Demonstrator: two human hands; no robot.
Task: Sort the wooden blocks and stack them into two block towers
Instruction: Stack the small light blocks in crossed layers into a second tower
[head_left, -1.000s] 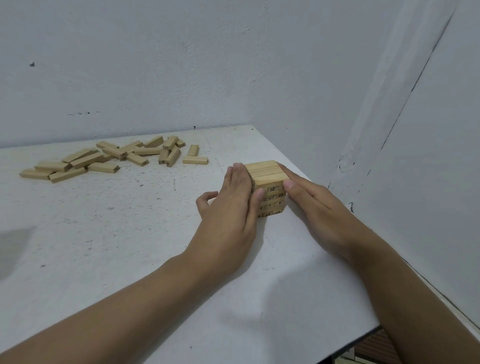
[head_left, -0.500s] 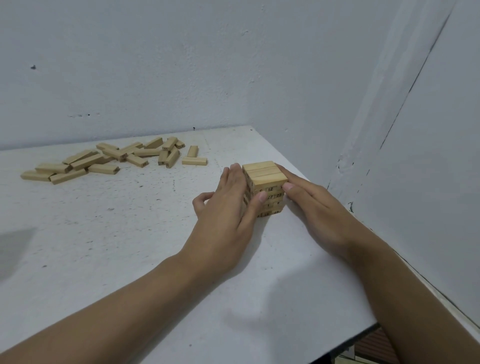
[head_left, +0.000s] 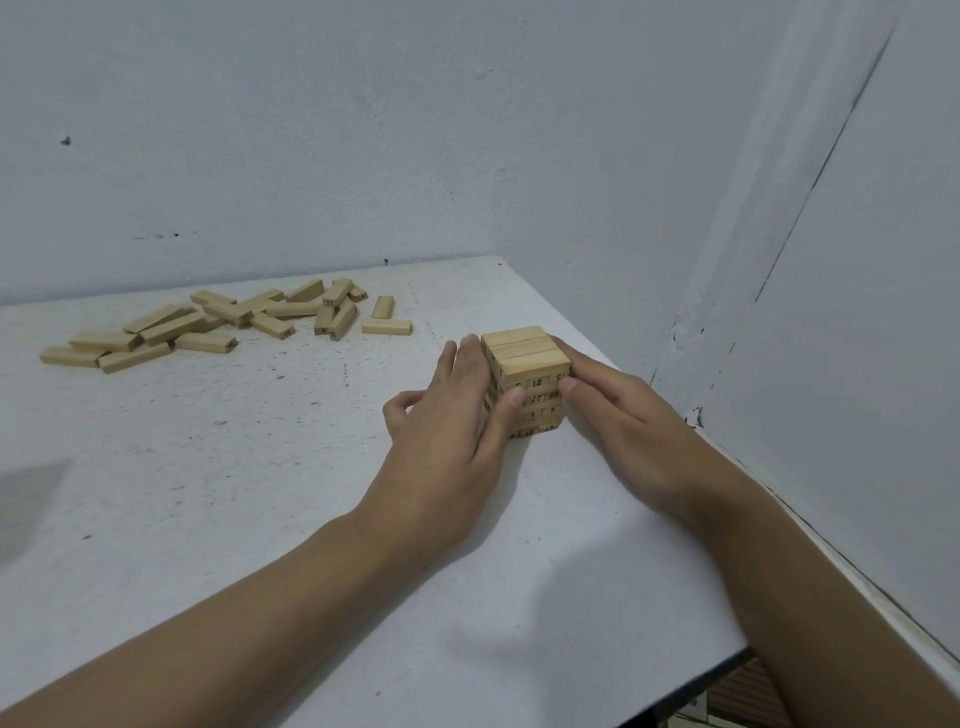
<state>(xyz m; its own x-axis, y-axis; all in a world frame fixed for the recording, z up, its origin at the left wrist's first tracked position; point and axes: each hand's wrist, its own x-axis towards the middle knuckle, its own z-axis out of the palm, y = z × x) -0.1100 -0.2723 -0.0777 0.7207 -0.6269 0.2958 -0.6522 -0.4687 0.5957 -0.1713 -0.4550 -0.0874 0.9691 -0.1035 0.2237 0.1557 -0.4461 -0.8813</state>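
A short tower of numbered wooden blocks (head_left: 525, 349) stands on the white table (head_left: 249, 467) near the right wall, several layers high. My left hand (head_left: 447, 441) lies flat against its left side, with the thumb on the front face and the little finger curled away. My right hand (head_left: 623, 426) presses the right side with straight fingers, its thumb also on the front face. Numbers such as 12 and 27 show between the two thumbs. The tower's left and right faces are hidden by my hands.
Several loose wooden blocks (head_left: 208, 327) lie scattered at the back left of the table; two lone ones (head_left: 387, 326) lie nearer the tower. Walls (head_left: 831, 364) close in behind and to the right. The table's front edge (head_left: 685, 686) runs at lower right.
Both thumbs have slid slightly down the tower's front face, and my left hand has eased back a little. The tower and loose blocks have not moved.
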